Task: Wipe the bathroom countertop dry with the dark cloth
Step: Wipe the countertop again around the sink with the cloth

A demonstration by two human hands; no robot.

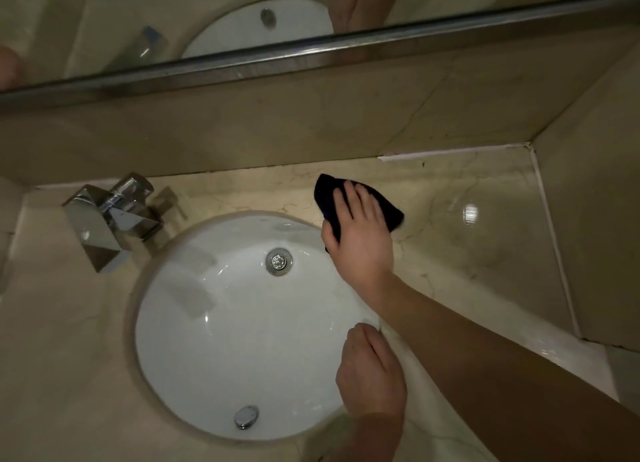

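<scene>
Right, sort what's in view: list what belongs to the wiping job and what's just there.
Job:
dark cloth, pressed flat under the right hand
countertop
left hand, resting at the basin's rim

Just there:
sink basin
chrome faucet
drain plug
mirror

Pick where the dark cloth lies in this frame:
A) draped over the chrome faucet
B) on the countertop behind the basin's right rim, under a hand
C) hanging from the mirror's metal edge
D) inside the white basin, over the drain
B: the dark cloth lies flat on the countertop just past the basin rim, with the right hand pressing it down.
</scene>
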